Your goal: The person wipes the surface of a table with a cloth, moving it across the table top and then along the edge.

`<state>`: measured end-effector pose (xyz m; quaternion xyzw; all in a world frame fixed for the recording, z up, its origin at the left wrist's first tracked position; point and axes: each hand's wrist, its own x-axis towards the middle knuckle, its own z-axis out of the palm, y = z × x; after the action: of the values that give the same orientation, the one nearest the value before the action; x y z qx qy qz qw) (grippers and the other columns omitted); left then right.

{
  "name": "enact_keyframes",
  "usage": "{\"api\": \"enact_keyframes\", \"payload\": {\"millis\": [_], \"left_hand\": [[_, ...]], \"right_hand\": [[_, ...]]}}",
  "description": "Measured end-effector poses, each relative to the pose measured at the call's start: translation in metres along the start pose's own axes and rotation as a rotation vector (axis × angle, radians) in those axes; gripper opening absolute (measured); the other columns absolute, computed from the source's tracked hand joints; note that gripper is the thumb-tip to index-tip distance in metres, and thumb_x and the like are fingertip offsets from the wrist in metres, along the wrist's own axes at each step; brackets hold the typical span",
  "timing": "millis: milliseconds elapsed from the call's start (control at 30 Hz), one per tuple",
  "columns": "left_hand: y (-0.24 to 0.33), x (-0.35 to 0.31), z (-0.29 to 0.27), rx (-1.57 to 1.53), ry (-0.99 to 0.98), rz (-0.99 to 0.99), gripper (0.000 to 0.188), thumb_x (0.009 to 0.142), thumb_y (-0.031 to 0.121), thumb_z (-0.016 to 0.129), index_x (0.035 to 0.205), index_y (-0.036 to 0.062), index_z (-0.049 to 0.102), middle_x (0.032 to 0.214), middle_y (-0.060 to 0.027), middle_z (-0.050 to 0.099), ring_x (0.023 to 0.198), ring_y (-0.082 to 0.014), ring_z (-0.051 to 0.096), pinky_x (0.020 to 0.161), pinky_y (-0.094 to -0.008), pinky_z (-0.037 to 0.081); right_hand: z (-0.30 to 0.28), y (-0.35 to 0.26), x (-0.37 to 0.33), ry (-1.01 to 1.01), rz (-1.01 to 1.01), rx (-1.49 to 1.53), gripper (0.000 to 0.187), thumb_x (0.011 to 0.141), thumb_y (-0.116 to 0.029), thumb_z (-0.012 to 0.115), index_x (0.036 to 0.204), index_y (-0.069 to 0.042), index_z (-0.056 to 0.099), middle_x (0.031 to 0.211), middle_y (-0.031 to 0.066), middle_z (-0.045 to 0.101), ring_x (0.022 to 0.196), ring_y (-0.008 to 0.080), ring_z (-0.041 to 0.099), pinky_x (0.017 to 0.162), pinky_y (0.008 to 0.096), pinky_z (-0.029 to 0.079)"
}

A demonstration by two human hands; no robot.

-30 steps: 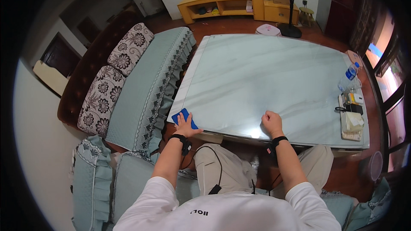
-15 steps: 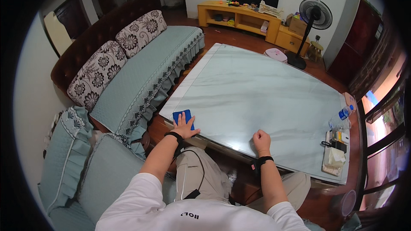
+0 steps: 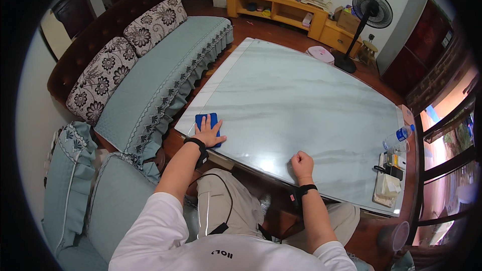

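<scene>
The small blue rectangular cloth pad (image 3: 207, 122) lies flat on the pale marbled glass-topped desk (image 3: 311, 105), close to the desk's near left corner; its long axis runs away from the person, roughly along the desk's left edge. The left hand (image 3: 207, 133) rests on top of it, palm down and fingers spread flat, so this grip is open and pressing on the pad, not clasped around it; the pad shows beyond the fingertips, on the far side of the hand. The right hand (image 3: 302, 163) sits well apart to the right, curled into a closed fist on the near edge of the desk and holding nothing that can be seen; the left hand is plainly the nearer one to the pad. Both wrists carry dark bands with thin cables trailing down.

Further out, the middle of the desk shows only its marbling; at its far right end stand a clear plastic water bottle with a blue cap (image 3: 397, 138) and a pale tissue box (image 3: 386, 186) among small dark items. To the left runs a teal-covered sofa (image 3: 160, 83) with flower-patterned cushions (image 3: 125, 50); a black standing fan (image 3: 369, 15) stands beyond the desk's far end.
</scene>
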<state>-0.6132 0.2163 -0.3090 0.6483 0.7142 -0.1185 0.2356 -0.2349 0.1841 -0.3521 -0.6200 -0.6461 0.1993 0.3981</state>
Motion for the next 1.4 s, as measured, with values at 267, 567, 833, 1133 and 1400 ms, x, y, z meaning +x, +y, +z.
{"api": "enact_keyframes", "payload": {"millis": [267, 567, 833, 1133, 1400], "left_hand": [[0.001, 0.048, -0.019, 0.052, 0.134, 0.03, 0.08, 0.083, 0.065, 0.045, 0.147, 0.0287, 0.014, 0.152, -0.0203, -0.007, 0.14, -0.0374, -0.007, 0.107, -0.0604, 0.0], [0.014, 0.114, -0.043, 0.057, 0.276, 0.071, 0.075, 0.087, 0.057, 0.045, 0.147, 0.0257, 0.011, 0.152, -0.0185, 0.002, 0.14, -0.0367, 0.001, 0.107, -0.0608, 0.006], [0.01, 0.166, -0.062, 0.077, 0.346, 0.028, 0.068, 0.089, 0.053, 0.041, 0.147, 0.028, 0.014, 0.153, -0.0136, 0.007, 0.141, -0.0332, 0.006, 0.107, -0.06, 0.008], [0.003, 0.201, -0.072, 0.085, 0.418, 0.039, 0.072, 0.087, 0.05, 0.044, 0.147, 0.0221, 0.015, 0.153, -0.011, 0.011, 0.141, -0.0305, 0.008, 0.108, -0.0583, 0.007], [0.013, 0.204, -0.056, 0.086, 0.438, 0.081, 0.077, 0.089, 0.046, 0.046, 0.147, 0.0102, 0.011, 0.153, -0.0131, 0.014, 0.14, -0.0315, 0.012, 0.108, -0.0554, 0.013]], "right_hand": [[0.0, -0.002, -0.003, -0.028, -0.004, -0.012, 0.025, 0.073, -0.017, 0.057, 0.057, -0.003, 0.043, 0.056, 0.0133, 0.047, 0.051, 0.031, 0.046, 0.049, 0.0388, 0.038], [-0.007, -0.002, 0.003, -0.054, -0.019, -0.044, 0.025, 0.072, -0.016, 0.058, 0.057, -0.004, 0.043, 0.056, 0.0121, 0.047, 0.051, 0.0308, 0.047, 0.048, 0.0376, 0.038], [-0.001, -0.011, -0.005, -0.056, -0.02, 0.002, 0.024, 0.071, -0.014, 0.057, 0.056, -0.005, 0.042, 0.056, 0.0118, 0.046, 0.049, 0.0302, 0.046, 0.047, 0.0369, 0.038], [-0.003, -0.013, 0.0, -0.024, 0.037, -0.028, 0.021, 0.07, -0.016, 0.057, 0.056, -0.005, 0.045, 0.058, 0.0105, 0.051, 0.053, 0.0321, 0.05, 0.05, 0.04, 0.042], [-0.017, -0.006, 0.001, -0.129, 0.052, -0.046, 0.02, 0.073, -0.02, 0.052, 0.058, -0.007, 0.047, 0.063, 0.0084, 0.055, 0.059, 0.0308, 0.053, 0.055, 0.0397, 0.044]]}}
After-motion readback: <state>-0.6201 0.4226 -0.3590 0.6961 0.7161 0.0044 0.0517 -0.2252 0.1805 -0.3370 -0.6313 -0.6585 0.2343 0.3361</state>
